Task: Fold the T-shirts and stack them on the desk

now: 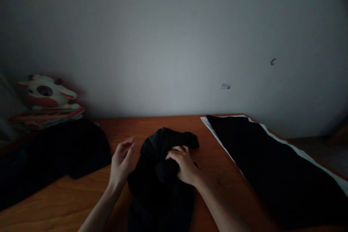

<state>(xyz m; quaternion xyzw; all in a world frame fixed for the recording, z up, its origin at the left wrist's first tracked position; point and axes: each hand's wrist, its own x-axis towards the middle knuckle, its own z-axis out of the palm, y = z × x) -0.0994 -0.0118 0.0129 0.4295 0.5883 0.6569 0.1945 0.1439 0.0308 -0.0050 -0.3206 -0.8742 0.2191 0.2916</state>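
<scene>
The right hand (182, 163) has its fingers curled in toward the thumb, closed on the upper part of a bunched black cloth (161, 197); in this dim light the folds merge, so I cannot tell how much fabric is caught. The left hand (122, 161) is loosely cupped with a gap between thumb and fingers, seems to hold nothing, and is just beside the cloth's left edge. The cloth lies on the wooden table (81, 192), in the middle and in front of the person, its near end running out of view at the bottom. As far as shows, the handling of this piece looks only partly done: it is gathered and crumpled, with a rolled end at the top right, and is neither flat nor neatly folded. To the right, a black sheet (266, 166) is already spread flat over a white cloth (208, 124) whose edges show. To the left lies a dark garment (67, 148), with a cow toy (51, 92) behind it. Beyond the table, the wall (163, 43) bears a small label (225, 86) and a hook (273, 61).
</scene>
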